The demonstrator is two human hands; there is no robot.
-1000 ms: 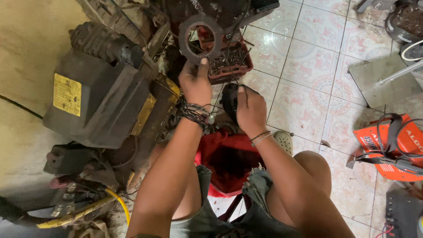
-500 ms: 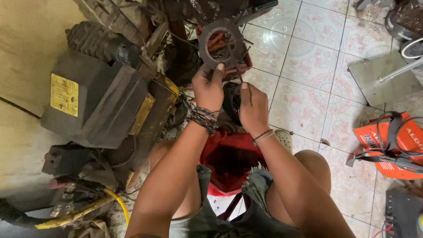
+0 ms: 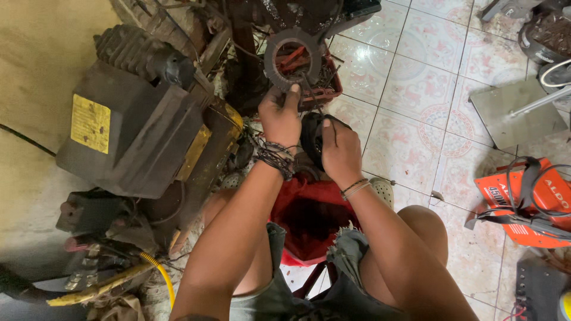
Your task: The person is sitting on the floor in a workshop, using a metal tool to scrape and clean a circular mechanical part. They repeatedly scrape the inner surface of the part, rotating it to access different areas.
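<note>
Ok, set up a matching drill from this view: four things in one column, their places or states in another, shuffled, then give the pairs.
Things:
1. dark toothed metal ring
2. round black part
3. orange boxy machine with black straps
4. yellow hose

Places or states:
A. on the tiled floor at the right edge
B. low on the left, curving among the clutter
C. held up in the grip of the left hand
D. under the right hand, close to the body

Pairs: 1-C, 2-D, 3-A, 4-B
</note>
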